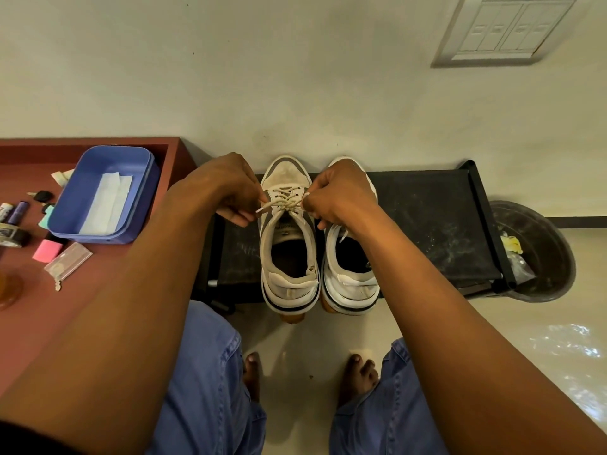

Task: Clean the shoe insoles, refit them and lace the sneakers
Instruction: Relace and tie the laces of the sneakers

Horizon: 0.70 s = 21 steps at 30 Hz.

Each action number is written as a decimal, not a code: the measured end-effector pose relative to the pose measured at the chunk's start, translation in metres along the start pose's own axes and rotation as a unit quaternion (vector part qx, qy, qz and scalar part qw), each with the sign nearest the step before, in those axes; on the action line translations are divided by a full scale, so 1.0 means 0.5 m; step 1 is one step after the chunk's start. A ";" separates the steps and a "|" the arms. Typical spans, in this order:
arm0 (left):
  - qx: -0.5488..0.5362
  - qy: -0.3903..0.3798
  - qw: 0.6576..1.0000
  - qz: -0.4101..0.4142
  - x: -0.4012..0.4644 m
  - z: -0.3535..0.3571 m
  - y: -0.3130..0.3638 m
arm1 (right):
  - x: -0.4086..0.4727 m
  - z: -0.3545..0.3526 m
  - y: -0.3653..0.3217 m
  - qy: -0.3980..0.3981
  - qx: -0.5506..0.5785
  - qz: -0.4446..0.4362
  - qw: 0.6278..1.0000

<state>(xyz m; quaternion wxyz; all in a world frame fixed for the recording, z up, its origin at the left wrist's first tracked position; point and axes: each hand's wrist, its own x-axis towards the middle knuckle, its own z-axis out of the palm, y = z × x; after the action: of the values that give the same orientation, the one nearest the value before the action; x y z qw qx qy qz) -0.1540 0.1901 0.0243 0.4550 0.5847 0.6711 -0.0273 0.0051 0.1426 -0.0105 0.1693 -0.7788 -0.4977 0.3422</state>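
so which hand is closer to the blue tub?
Left. The left hand pinches a lace end just right of the blue tub; the right hand holds the other lace end, beyond the left sneaker.

A low black dusty bench [437, 224] stands against a pale wall, carrying two white-and-grey sneakers [289, 238] side by side, toes toward twelve o'clock, heels overhanging its near edge. At nine o'clock, a reddish-brown wooden table [82, 310] holds a blue rectangular plastic tub [105, 195], a pink eraser-like block [48, 250] and a clear flat packet [68, 265].
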 end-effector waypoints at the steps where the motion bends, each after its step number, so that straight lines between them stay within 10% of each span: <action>1: 0.003 -0.001 1.000 -0.006 0.000 0.001 0.000 | 0.000 0.001 0.000 0.000 -0.007 0.003 1.000; 21: 0.048 -0.058 0.996 -0.055 0.002 -0.001 -0.006 | -0.007 0.003 0.013 0.037 -0.051 0.002 0.998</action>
<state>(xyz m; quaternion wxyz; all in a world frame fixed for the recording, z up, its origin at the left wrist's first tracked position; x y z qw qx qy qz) -0.1569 0.1902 0.0225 0.4626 0.5654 0.6725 -0.1185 0.0074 0.1367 -0.0141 0.1470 -0.7994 -0.5066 0.2875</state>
